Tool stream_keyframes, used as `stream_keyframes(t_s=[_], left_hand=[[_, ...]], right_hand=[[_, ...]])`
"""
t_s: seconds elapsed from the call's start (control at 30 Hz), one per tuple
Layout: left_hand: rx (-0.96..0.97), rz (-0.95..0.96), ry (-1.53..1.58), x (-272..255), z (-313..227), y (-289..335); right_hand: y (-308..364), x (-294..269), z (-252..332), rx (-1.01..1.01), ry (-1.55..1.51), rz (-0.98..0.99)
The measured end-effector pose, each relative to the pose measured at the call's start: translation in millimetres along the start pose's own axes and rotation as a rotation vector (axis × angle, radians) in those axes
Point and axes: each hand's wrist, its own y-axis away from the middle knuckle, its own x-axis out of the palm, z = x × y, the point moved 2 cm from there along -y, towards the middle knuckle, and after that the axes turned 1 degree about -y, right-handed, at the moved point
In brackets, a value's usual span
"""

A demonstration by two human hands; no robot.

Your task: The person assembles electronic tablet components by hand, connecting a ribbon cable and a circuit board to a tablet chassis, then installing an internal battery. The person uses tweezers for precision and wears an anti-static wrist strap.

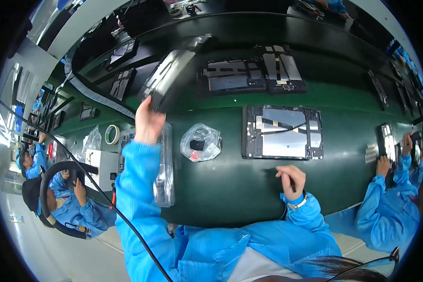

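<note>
My left hand (pixel 149 124) reaches forward, gripping the near end of a tablet without its back cover (pixel 170 70). That tablet is raised and tilted, its far end smeared by motion. My right hand (pixel 292 180) is over the near part of the bench, its fingers curled in; what they hold, if anything, I cannot make out. Just beyond it, a stack of opened tablets (pixel 283 132) lies flat, with silver battery faces and a black cable across the top one. Between my hands sits a clear plastic bag (pixel 201 142) with small black pieces inside.
Stacked opened tablets (pixel 235 76) line the raised shelf ahead, with another stack (pixel 283 70) beside them. Clear plastic trays (pixel 164 164) lie by my left forearm, near a tape roll (pixel 112 134). Co-workers sit on both sides. A black cable (pixel 98 188) crosses the left.
</note>
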Motion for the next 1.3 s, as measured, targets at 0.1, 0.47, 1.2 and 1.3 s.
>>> stream_keyframes(t_s=[0.1,0.47,1.2,1.3], left_hand=[[-0.057,0.128,-0.065,-32.5,-7.4,111.1],[0.037,0.104,-0.668,-144.3,88.9,253.7],[1.012,0.307,-2.073,-86.0,119.9,151.4],[0.926,0.338,-2.053,-83.0,121.4,146.8]], right_hand=[[13.4,-9.6,1.5,0.189,-0.284,-0.147],[71.1,9.0,41.0,0.546,-0.17,0.077],[-66.0,132.1,65.8,0.188,-0.337,0.311],[-77.8,166.2,23.2,0.323,-0.343,0.406]])
